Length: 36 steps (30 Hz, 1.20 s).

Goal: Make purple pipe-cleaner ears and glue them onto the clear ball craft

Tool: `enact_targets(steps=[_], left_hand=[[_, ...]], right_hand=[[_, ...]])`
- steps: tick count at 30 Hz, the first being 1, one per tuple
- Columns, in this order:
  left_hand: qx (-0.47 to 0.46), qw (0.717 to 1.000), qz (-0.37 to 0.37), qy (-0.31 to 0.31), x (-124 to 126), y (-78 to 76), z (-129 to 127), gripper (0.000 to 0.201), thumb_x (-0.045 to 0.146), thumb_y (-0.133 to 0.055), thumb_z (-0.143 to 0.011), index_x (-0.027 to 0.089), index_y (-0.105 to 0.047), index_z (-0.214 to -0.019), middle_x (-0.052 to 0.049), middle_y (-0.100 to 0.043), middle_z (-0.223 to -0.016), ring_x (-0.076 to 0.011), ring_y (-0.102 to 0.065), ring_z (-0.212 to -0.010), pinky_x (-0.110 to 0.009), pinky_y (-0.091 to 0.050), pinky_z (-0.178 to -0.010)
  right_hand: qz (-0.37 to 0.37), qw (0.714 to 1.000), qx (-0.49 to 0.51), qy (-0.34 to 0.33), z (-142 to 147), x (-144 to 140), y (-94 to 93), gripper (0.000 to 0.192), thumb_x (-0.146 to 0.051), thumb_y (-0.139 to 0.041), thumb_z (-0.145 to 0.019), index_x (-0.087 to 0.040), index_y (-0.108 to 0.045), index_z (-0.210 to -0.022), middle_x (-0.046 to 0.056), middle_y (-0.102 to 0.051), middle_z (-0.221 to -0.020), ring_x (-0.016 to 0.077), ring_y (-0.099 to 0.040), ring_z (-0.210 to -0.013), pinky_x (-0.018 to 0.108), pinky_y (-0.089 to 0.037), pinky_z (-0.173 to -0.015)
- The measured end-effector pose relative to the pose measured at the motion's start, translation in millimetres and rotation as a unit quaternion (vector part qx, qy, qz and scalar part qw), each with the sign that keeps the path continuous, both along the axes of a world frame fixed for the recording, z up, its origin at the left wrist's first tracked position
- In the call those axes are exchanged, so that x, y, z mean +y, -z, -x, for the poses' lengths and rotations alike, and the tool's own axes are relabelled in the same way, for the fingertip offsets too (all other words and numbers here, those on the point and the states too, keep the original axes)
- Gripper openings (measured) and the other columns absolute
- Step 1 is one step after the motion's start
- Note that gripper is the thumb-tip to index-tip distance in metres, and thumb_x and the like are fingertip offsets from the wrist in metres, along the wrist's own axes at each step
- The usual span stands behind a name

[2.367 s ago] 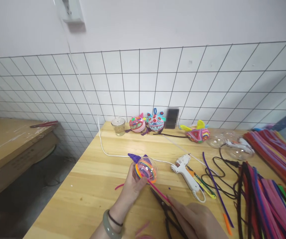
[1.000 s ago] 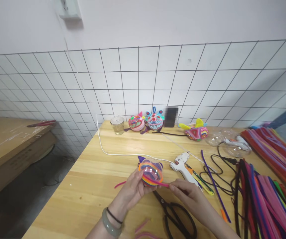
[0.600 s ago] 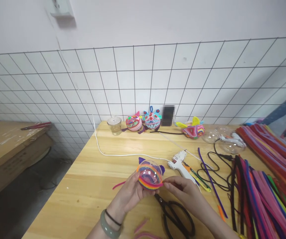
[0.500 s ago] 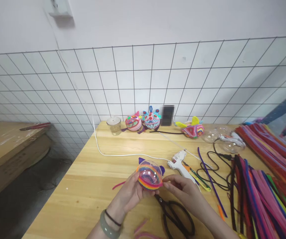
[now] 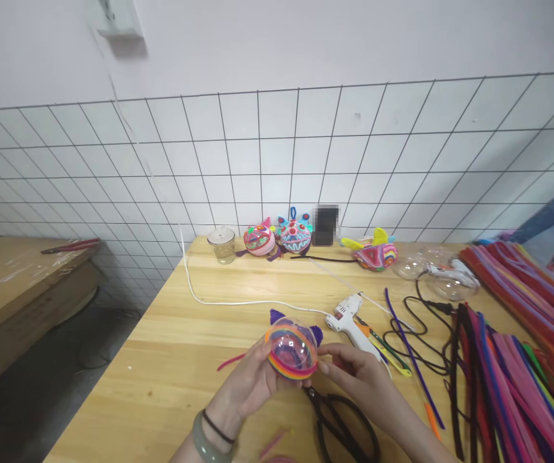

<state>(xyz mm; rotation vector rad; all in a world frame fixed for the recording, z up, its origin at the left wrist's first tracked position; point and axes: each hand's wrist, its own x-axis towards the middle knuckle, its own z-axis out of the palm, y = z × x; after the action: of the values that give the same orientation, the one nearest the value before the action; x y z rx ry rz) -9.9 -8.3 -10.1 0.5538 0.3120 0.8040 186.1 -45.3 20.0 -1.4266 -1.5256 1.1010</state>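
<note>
Both hands lift the clear ball (image 5: 291, 348) just above the near counter (image 5: 184, 341): the left hand (image 5: 250, 386) is wrapped under it as support, so the right hand (image 5: 354, 372) can pinch its colourful wrapping, scissors (image 5: 341, 421) lying near.

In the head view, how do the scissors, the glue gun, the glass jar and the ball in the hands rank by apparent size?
1. Scissors, though partly cut off.
2. Glue gun.
3. Ball.
4. Glass jar, farther away, so its rank is unsure.

rainbow-striped ball (image 5: 291, 349) with purple ears, black scissors (image 5: 339, 421), white glue gun (image 5: 354, 321)
</note>
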Motion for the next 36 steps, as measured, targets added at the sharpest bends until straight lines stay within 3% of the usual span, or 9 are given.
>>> enact_targets(steps=[4,9,14,17,20,23,26,30,36], left_hand=[[-0.018,1.0,0.002,0.013,-1,1.2,4,0.041,0.033,-0.072,-0.073,0.012,-0.063,-0.107,-0.014,-0.071,-0.101,-0.0237,-0.068,-0.085,-0.036,-0.054,-0.076],[-0.017,1.0,-0.02,0.008,-3,-4.8,7,0.056,0.026,-0.085,-0.057,0.014,-0.064,-0.107,-0.012,-0.07,-0.099,-0.0201,-0.066,-0.085,-0.03,-0.05,-0.077],[0.04,0.998,-0.04,-0.006,-8,-27.0,6,0.069,0.027,-0.09,-0.041,0.017,-0.066,-0.105,-0.009,-0.071,-0.093,-0.0217,-0.064,-0.083,-0.031,-0.047,-0.077],[0.07,0.996,-0.051,-0.015,-10,-41.6,6,0.065,0.033,-0.09,-0.039,0.016,-0.069,-0.098,-0.01,-0.07,-0.094,-0.0222,-0.063,-0.084,-0.031,-0.046,-0.077],[0.066,0.997,-0.039,-0.011,-11,-49.7,6,0.059,0.027,-0.09,-0.041,0.017,-0.071,-0.095,-0.009,-0.071,-0.095,-0.0218,-0.063,-0.086,-0.031,-0.046,-0.078],[0.047,0.998,-0.029,0.001,-10,-45.7,6,0.06,0.024,-0.09,-0.043,0.017,-0.07,-0.099,-0.008,-0.071,-0.095,-0.0195,-0.063,-0.084,-0.028,-0.046,-0.077],[0.033,0.999,-0.035,0.018,-7,-31.1,6,0.073,0.028,-0.09,-0.043,0.016,-0.065,-0.11,-0.01,-0.069,-0.101,-0.0202,-0.064,-0.086,-0.028,-0.046,-0.078],[0.009,0.998,-0.053,0.021,-4,-13.9,6,0.072,0.026,-0.088,-0.048,0.015,-0.061,-0.115,-0.011,-0.069,-0.103,-0.0207,-0.064,-0.09,-0.03,-0.046,-0.081],[-0.012,0.998,-0.062,0.032,-3,-15.5,6,0.069,0.022,-0.087,-0.051,0.014,-0.061,-0.115,-0.011,-0.069,-0.1,-0.0202,-0.064,-0.088,-0.028,-0.046,-0.079]], right_hand=[[0.002,1.0,-0.004,0.0,-2,-2,0.4,0.025,-0.038,-0.065,-0.075,-0.017,-0.074,-0.085,-0.004,-0.044,-0.052,0.0121,-0.039,-0.05,0.022,-0.034,-0.047],[0.006,0.999,0.036,-0.015,-6,-6,4.2,0.022,-0.037,-0.069,-0.072,-0.018,-0.075,-0.083,0.004,-0.07,-0.071,0.0184,-0.061,-0.062,0.026,-0.049,-0.058],[-0.034,0.998,0.037,-0.041,-9,-8,2.2,0.019,-0.034,-0.071,-0.072,-0.019,-0.076,-0.084,0.007,-0.076,-0.081,0.0245,-0.07,-0.077,0.029,-0.054,-0.07],[-0.055,0.997,0.025,-0.046,-10,-8,2.2,0.018,-0.033,-0.071,-0.072,-0.02,-0.077,-0.084,0.007,-0.077,-0.078,0.0242,-0.071,-0.075,0.028,-0.055,-0.068],[-0.073,0.996,0.015,-0.045,-10,-8,3.0,0.017,-0.034,-0.072,-0.072,-0.021,-0.077,-0.083,0.006,-0.077,-0.076,0.0237,-0.071,-0.074,0.026,-0.056,-0.067],[-0.084,0.996,0.014,-0.041,-9,-8,2.7,0.017,-0.034,-0.072,-0.072,-0.022,-0.077,-0.082,0.006,-0.077,-0.075,0.0234,-0.072,-0.074,0.024,-0.056,-0.066],[-0.09,0.995,0.016,-0.04,-8,-8,1.3,0.017,-0.036,-0.072,-0.072,-0.022,-0.077,-0.081,0.006,-0.077,-0.074,0.0238,-0.072,-0.075,0.024,-0.056,-0.066],[-0.082,0.995,0.008,-0.054,-7,-8,-1.4,0.017,-0.036,-0.07,-0.074,-0.022,-0.077,-0.081,0.006,-0.077,-0.075,0.0241,-0.072,-0.076,0.024,-0.057,-0.067],[-0.083,0.995,0.004,-0.048,-8,-7,-1.4,0.018,-0.037,-0.07,-0.074,-0.022,-0.077,-0.08,0.007,-0.078,-0.076,0.0249,-0.073,-0.074,0.025,-0.058,-0.067]])
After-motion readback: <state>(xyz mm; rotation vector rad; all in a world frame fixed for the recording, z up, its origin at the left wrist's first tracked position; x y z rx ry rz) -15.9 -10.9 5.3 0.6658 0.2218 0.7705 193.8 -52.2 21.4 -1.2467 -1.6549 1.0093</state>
